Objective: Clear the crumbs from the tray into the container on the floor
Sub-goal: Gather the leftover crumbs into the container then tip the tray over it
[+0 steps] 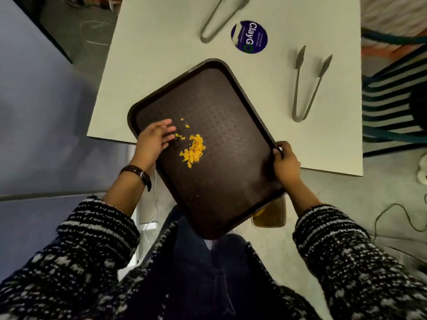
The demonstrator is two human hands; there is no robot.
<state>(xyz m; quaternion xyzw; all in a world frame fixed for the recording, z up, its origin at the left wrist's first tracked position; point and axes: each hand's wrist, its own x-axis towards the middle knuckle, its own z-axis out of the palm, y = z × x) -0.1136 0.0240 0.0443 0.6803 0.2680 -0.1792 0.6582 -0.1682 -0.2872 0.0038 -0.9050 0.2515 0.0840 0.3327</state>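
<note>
**Over the table (161,42) edge: crumbs (193,148) on tray (231,181)**

Nearest, I note an amber container (269,215) on the floor, partly hidden under the brown tray's near corner. The right hand (285,162) grips the tray's right rim, fingers curled. The left hand (152,140) lies on the tray, fingers straight, just beside the orange crumbs. Farther off, grey tongs (308,88) lie on the white table.

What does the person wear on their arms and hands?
The left sleeve and right sleeve are chunky knit, black flecked with white in rough stripes, ending short of the wrists. A dark-strapped wristwatch sits on the left wrist. The left hand and right hand are ungloved.
</note>
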